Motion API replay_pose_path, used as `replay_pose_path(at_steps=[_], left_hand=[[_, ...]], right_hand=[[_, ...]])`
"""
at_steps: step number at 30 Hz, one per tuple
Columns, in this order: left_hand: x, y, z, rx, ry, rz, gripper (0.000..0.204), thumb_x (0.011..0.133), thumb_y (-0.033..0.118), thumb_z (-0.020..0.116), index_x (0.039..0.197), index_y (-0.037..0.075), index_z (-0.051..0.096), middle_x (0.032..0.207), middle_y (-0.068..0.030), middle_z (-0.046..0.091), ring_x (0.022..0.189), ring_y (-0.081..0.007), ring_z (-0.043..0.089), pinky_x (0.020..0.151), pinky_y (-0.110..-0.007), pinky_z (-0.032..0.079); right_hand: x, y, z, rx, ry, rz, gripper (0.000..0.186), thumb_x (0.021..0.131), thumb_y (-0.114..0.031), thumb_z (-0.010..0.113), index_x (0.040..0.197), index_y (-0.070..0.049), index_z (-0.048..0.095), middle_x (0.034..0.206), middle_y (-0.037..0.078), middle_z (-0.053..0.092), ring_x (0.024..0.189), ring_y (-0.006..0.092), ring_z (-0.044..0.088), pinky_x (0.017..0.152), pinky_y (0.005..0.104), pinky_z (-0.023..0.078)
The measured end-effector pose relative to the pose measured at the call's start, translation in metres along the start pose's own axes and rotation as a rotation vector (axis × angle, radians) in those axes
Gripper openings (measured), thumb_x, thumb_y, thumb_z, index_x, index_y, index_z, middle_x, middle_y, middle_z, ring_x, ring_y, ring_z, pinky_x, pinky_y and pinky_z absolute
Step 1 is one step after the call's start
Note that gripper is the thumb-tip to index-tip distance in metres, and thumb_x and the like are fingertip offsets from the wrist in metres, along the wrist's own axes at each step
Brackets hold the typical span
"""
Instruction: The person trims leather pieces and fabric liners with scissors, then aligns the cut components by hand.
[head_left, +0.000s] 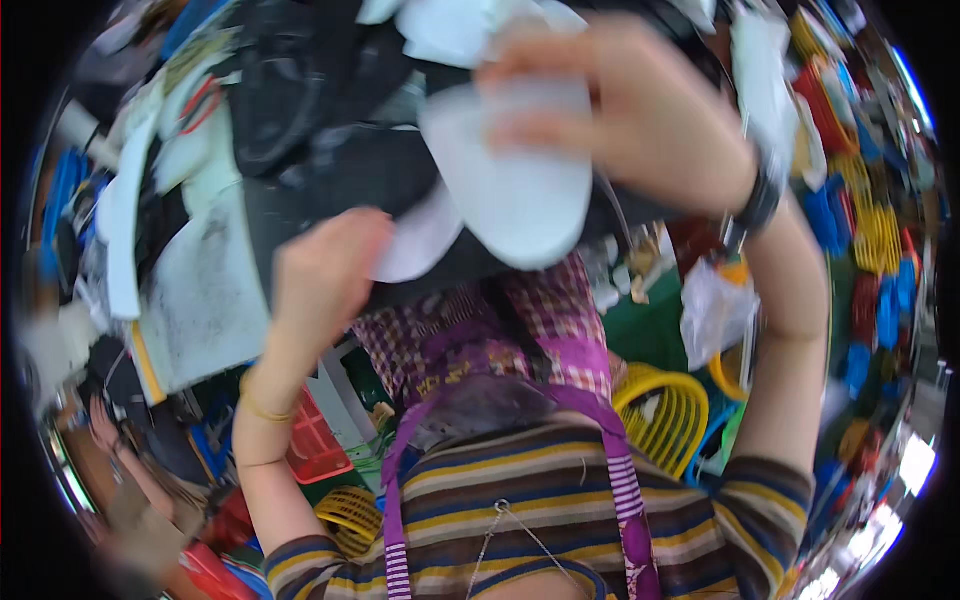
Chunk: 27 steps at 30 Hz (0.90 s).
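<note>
Over the black worktop [270, 215], my right hand [610, 105], blurred by motion, grips a smooth white piece with a rounded end [530, 205], shaped like an insole. Its fingers lie across the upper part of the piece. My left hand [335, 262] has its fingers closed on the edge of a second, paler pinkish-white rounded piece [428, 235]. That one is partly covered by the white piece, and I cannot tell whether the two touch. More white pieces [450, 30] lie at the far side, just beyond my right hand.
Dark, strap-like material [280, 90] sits at the far left of the worktop. Beside it is a pale, stained board [205, 290] with red-handled scissors [203, 105]. Yellow baskets [665, 415] and a plastic bag [715, 312] are below. Another person [145, 480] is at lower left.
</note>
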<state>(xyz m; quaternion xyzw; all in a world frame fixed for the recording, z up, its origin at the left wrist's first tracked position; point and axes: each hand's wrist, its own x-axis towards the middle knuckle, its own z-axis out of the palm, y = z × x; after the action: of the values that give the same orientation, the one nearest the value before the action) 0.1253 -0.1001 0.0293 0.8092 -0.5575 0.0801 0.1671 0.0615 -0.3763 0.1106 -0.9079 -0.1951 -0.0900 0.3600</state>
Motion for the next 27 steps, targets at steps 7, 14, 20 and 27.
replay_pose_path(at_steps=[7, 14, 20, 27], left_hand=[[-0.014, 0.062, -0.018, -1.010, -0.082, -0.366, 0.015, 0.084, 0.016, 0.061, 0.086, 0.001, 0.060, 0.069, -0.0083, 0.058, 0.062, -0.0183, 0.058, 0.057, -0.027, 0.045], [-0.031, 0.063, -0.029, -1.071, -0.066, -0.441, 0.018, 0.086, 0.017, 0.058, 0.091, -0.001, 0.061, 0.070, -0.0068, 0.062, 0.062, -0.0116, 0.059, 0.056, -0.024, 0.045], [-0.029, 0.050, -0.038, -1.406, -0.297, -0.431, 0.019, 0.089, 0.017, 0.055, 0.089, -0.001, 0.060, 0.073, -0.0042, 0.062, 0.068, -0.0081, 0.058, 0.061, -0.023, 0.044], [-0.024, 0.057, -0.008, -2.378, 0.125, -0.696, 0.023, 0.089, 0.023, 0.057, 0.099, 0.001, 0.056, 0.072, 0.0021, 0.050, 0.065, -0.0039, 0.043, 0.060, -0.020, 0.037]], right_hand=[[-0.017, -0.036, 0.060, 0.148, -0.297, -0.035, 0.015, 0.078, -0.015, 0.061, 0.077, -0.001, 0.059, 0.067, 0.013, 0.058, 0.063, 0.0319, 0.058, 0.056, 0.0379, 0.046], [-0.004, -0.053, 0.061, 0.251, -0.526, -0.065, 0.016, 0.080, -0.015, 0.061, 0.079, 0.000, 0.062, 0.073, 0.012, 0.061, 0.066, 0.0303, 0.059, 0.058, 0.0355, 0.047], [0.003, -0.052, 0.060, 0.336, -0.639, 0.024, 0.012, 0.081, -0.015, 0.061, 0.081, -0.002, 0.062, 0.072, 0.012, 0.061, 0.065, 0.0300, 0.060, 0.059, 0.0335, 0.048], [0.012, -0.054, 0.083, 0.194, -0.122, -0.173, 0.033, 0.067, -0.002, 0.068, 0.098, -0.008, 0.063, 0.096, 0.008, 0.059, 0.084, 0.0242, 0.059, 0.067, 0.0313, 0.049]])
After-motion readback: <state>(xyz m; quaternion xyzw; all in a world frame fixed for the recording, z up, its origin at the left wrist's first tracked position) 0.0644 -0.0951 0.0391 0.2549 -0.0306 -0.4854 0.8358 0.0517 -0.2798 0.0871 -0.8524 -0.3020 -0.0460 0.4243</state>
